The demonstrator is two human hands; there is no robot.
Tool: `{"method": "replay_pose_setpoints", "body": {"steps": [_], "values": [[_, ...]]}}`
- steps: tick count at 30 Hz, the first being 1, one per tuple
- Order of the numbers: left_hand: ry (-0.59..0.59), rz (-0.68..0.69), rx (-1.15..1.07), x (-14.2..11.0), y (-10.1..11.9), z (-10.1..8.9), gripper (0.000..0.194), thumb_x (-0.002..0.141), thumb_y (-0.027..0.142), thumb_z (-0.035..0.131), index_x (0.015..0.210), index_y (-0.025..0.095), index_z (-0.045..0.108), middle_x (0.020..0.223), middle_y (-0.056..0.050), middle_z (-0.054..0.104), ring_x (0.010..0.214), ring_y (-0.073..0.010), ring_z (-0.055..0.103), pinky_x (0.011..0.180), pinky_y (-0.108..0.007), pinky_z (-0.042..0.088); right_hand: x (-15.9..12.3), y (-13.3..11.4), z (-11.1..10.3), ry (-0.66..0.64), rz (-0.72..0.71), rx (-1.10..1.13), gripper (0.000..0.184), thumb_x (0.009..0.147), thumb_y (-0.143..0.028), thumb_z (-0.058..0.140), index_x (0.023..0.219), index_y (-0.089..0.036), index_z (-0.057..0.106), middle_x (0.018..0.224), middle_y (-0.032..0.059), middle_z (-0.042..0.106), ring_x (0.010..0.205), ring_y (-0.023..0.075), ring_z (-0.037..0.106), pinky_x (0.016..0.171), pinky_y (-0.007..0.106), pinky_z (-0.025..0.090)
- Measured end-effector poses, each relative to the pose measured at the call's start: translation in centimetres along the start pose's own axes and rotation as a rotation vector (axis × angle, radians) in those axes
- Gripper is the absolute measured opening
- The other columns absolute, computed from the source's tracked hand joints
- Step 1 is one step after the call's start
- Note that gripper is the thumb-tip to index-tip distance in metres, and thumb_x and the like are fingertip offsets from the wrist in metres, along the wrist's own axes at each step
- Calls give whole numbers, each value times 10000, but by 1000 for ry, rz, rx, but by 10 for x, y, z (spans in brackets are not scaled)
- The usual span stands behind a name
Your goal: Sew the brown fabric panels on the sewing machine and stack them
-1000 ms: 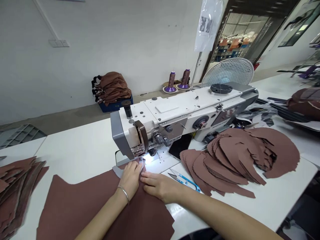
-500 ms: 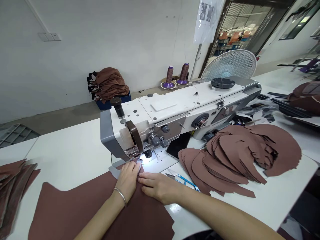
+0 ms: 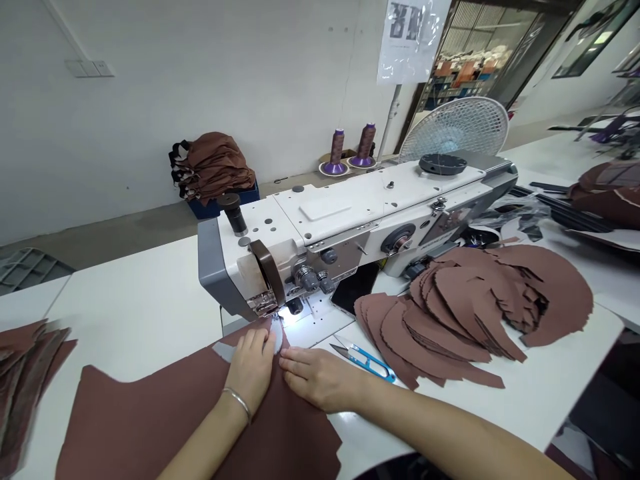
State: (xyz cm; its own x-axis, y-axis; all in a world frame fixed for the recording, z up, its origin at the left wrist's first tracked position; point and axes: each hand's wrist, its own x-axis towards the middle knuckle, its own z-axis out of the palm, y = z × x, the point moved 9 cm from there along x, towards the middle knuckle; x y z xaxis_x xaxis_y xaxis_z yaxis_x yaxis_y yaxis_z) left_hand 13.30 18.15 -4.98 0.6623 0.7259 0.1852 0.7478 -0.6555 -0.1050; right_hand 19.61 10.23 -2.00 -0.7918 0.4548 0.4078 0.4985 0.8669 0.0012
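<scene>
A large brown sheet of leather-like material [image 3: 135, 420] lies on the table, its far edge under the needle area of a white sewing machine [image 3: 340, 207]. My left hand [image 3: 253, 367] rests on the sheet just in front of the lit needle plate, fingers laid down beside a small pale curved piece [image 3: 277, 335]. Another pale grey strip [image 3: 223, 351] pokes out left of that hand. My right hand [image 3: 320, 380] lies on the sheet to the right, fingers stretched toward the left one, thumb side partly hidden. Blue-handled thread snips [image 3: 370, 365] lie right of it.
Curved brown cut pieces [image 3: 450, 320] are piled on the right, beside a dark phone [image 3: 354, 290] under the machine arm. More brown pieces [image 3: 30, 387] are stacked at the left edge. Two thread cones [image 3: 336, 153] and a fan [image 3: 457, 127] stand behind the machine.
My left hand has drawn back slightly from the needle, uncovering more of the pale curved piece. My right hand stays nearly in place. The whole view has shifted a little.
</scene>
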Motion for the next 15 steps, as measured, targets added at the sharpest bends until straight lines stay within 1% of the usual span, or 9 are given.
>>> {"method": "replay_pose_setpoints", "body": {"steps": [2,6,11,13,15], "values": [[9,15,14,0,2,1,343,869,67,365,1115,122,596,958,-109,568,866,-238,480,735,-372,428,0,0,0,8,9,-2,257,939,-145,395,1025,-22,603,1176,185,606,1218,260,487,1084,373,379],[38,55,36,4,6,0,345,862,52,369,1117,94,600,931,-111,567,839,-238,472,725,-366,432,2,2,-1,10,4,-17,248,934,-133,397,995,-23,611,1144,189,617,1193,254,507,1087,370,370],[38,76,36,9,5,1,369,859,41,347,1124,80,601,917,-120,567,836,-244,475,736,-376,435,7,8,1,12,29,-37,263,926,-114,386,982,-11,622,1109,190,626,1149,267,532,1078,379,370],[35,79,30,11,2,1,379,855,40,351,1132,93,604,928,-122,573,857,-247,487,741,-374,434,8,11,1,28,42,-53,272,924,-117,382,993,-7,622,1127,194,620,1144,274,536,1075,387,372],[24,75,24,12,-4,0,393,853,46,365,1149,136,607,954,-117,585,860,-242,503,737,-372,430,10,12,1,47,49,-80,274,920,-115,387,1009,-2,621,1140,197,616,1142,278,540,1076,390,370]]}}
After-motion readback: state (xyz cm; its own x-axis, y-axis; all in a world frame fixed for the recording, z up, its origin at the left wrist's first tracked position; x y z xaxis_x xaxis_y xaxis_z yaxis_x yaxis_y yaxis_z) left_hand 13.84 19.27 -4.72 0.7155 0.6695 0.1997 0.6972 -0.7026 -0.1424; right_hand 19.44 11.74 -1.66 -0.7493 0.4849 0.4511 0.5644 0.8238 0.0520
